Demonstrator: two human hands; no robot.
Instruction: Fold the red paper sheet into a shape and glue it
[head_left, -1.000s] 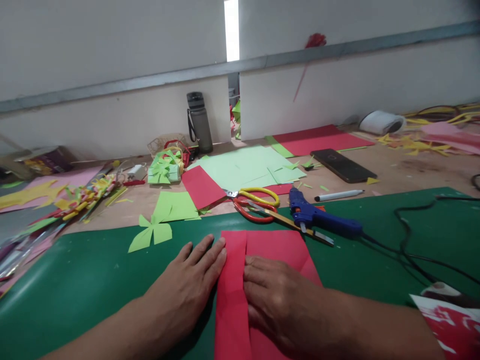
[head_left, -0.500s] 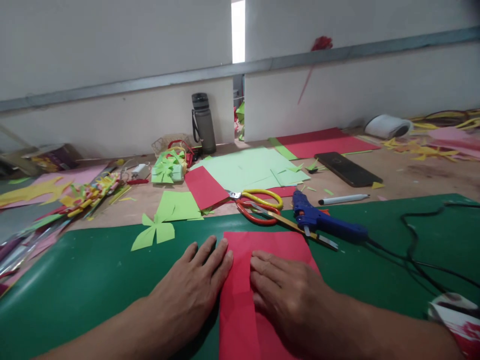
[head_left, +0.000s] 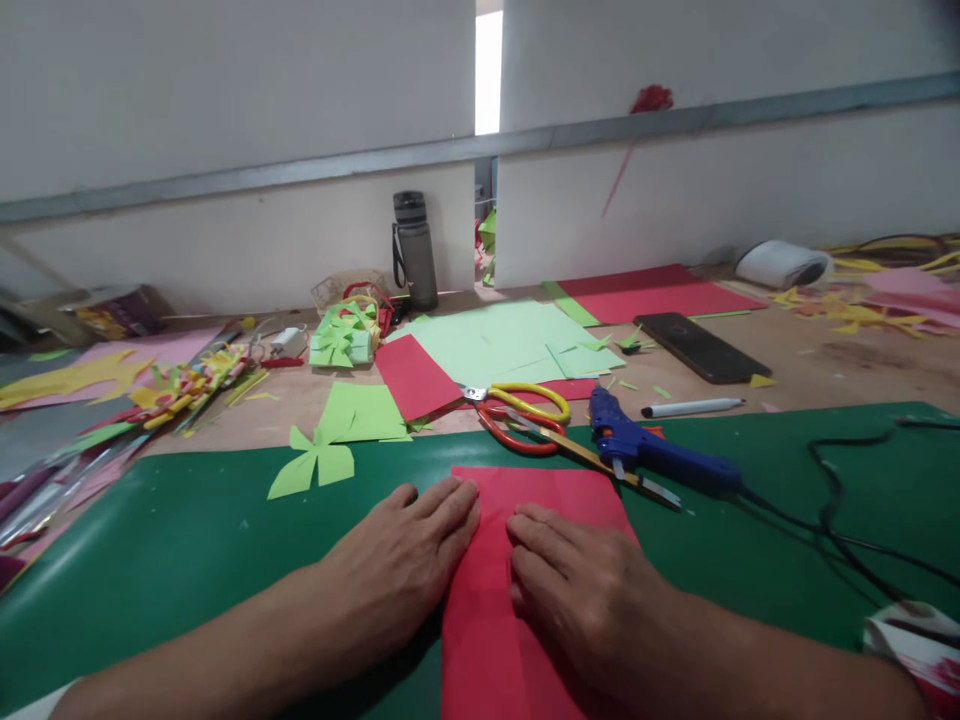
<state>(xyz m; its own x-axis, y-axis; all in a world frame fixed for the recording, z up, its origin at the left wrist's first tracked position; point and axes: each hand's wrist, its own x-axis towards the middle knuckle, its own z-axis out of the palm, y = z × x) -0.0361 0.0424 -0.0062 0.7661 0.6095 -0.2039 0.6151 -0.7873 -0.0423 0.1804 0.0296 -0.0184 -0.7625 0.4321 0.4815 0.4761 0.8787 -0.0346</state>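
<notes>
A red sheet of paper (head_left: 480, 640) lies on the green mat in front of me, its left part folded over as a long strip. My left hand (head_left: 420, 550) lies palm down along the left fold, fingers stretched out and fingertips on the paper. My right hand (head_left: 581, 580) rests on the sheet's right part, its fingers together and bent at the strip's inner edge, with the palm side hidden. Beyond the sheet are red-and-yellow-handled scissors (head_left: 525, 412), a yellow craft knife (head_left: 589, 455) and a blue glue gun (head_left: 660, 450).
The green mat (head_left: 187, 560) covers the near table. Light green paper cut-outs (head_left: 315, 468), pale green sheets (head_left: 487, 345), a phone (head_left: 701, 347), a marker (head_left: 694, 408) and a dark bottle (head_left: 416, 255) stand or lie farther back. The glue gun's cord (head_left: 829, 470) trails right.
My left fingers have drawn closer together and slid a little right onto the paper. The right hand stays at the strip's edge. The view has shifted slightly.
</notes>
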